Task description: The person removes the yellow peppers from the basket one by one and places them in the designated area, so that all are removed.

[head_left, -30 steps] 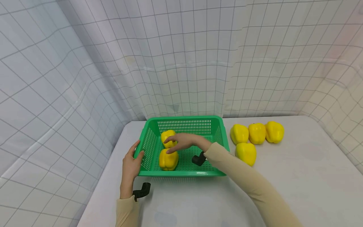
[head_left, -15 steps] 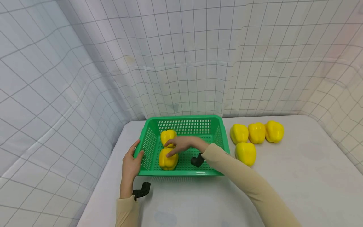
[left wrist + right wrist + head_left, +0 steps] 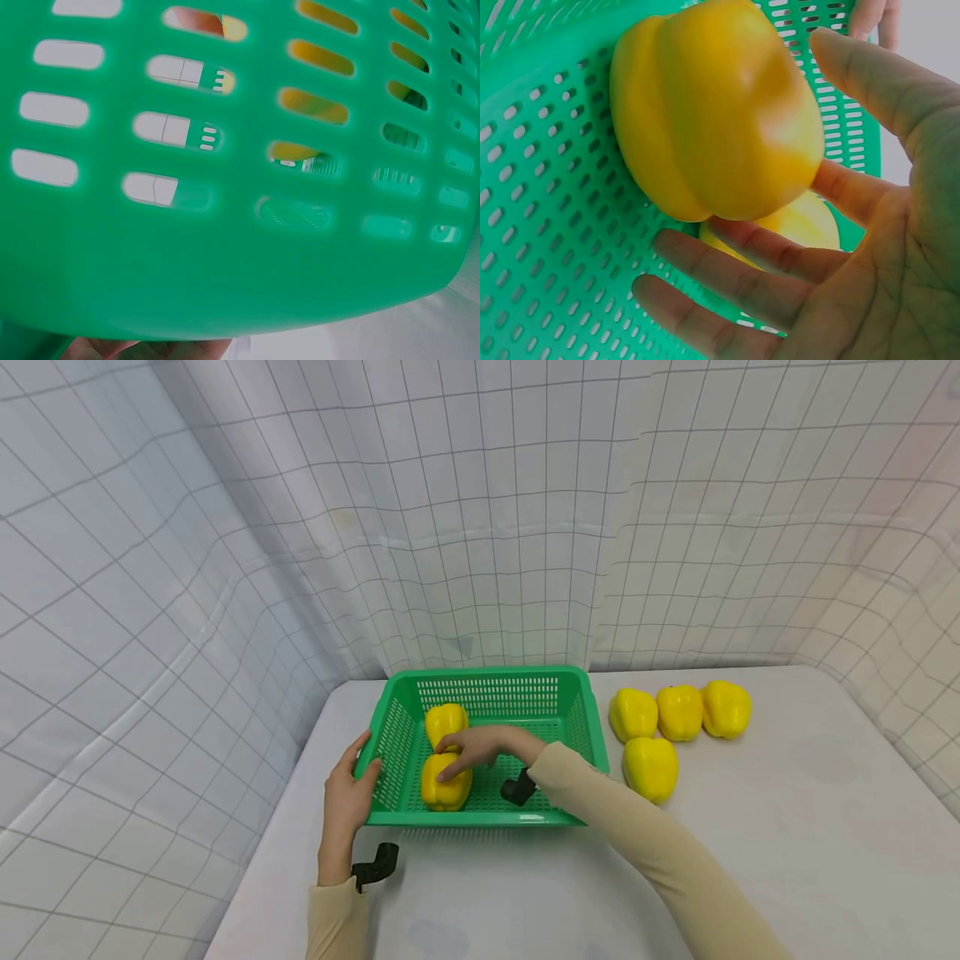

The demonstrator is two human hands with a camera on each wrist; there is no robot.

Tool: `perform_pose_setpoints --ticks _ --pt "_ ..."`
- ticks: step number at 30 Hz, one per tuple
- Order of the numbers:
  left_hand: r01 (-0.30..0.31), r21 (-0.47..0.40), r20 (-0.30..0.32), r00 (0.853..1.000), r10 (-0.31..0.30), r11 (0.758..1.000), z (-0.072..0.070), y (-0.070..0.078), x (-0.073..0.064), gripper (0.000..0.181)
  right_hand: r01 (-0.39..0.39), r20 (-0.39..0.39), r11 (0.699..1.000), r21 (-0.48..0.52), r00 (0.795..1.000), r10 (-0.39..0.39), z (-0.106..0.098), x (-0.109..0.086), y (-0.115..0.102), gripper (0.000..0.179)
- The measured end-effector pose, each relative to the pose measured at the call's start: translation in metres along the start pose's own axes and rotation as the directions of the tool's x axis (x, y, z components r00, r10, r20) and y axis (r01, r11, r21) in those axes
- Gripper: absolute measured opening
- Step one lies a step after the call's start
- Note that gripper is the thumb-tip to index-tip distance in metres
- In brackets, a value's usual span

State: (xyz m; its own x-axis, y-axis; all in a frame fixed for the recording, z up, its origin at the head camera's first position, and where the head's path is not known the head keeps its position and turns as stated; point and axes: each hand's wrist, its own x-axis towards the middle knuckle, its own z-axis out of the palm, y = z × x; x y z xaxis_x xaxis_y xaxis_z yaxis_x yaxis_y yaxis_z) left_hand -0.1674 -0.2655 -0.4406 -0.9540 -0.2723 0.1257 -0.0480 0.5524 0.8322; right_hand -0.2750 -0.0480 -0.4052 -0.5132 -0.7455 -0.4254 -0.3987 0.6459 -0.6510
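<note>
A green slotted plastic basket (image 3: 480, 818) stands on the table with two yellow bell peppers inside, near its left wall. My left hand (image 3: 348, 793) holds the basket's left rim. In the left wrist view the basket wall (image 3: 225, 262) fills most of the picture, and only a bit of the fingers (image 3: 150, 349) shows below it. My right hand (image 3: 480, 745) reaches over the front pepper (image 3: 444, 789); the back pepper (image 3: 446, 720) lies just behind. Seen from the right wrist, the fingers (image 3: 727, 285) are spread round the front pepper (image 3: 712, 112), with the thumb apart from it.
Several more yellow bell peppers (image 3: 680, 713) sit on the table right of the basket, one of them (image 3: 651, 768) nearer the front. A white gridded curtain (image 3: 495, 527) encloses the back and sides. Black wrist-worn camera mounts (image 3: 377, 862) stick out from both wrists.
My right hand has lowered slightly towards the front pepper and shifted a little towards the person. The left hand, basket and peppers look unmoved.
</note>
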Motion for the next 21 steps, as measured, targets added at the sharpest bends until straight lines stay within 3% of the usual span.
perform_pose_setpoints --ticks 21 --pt "-0.007 0.012 -0.007 1.0 0.007 1.0 -0.0001 -0.0011 0.0003 0.049 -0.012 0.003 0.997 0.078 1.0 0.012 0.0104 0.0089 0.0061 0.065"
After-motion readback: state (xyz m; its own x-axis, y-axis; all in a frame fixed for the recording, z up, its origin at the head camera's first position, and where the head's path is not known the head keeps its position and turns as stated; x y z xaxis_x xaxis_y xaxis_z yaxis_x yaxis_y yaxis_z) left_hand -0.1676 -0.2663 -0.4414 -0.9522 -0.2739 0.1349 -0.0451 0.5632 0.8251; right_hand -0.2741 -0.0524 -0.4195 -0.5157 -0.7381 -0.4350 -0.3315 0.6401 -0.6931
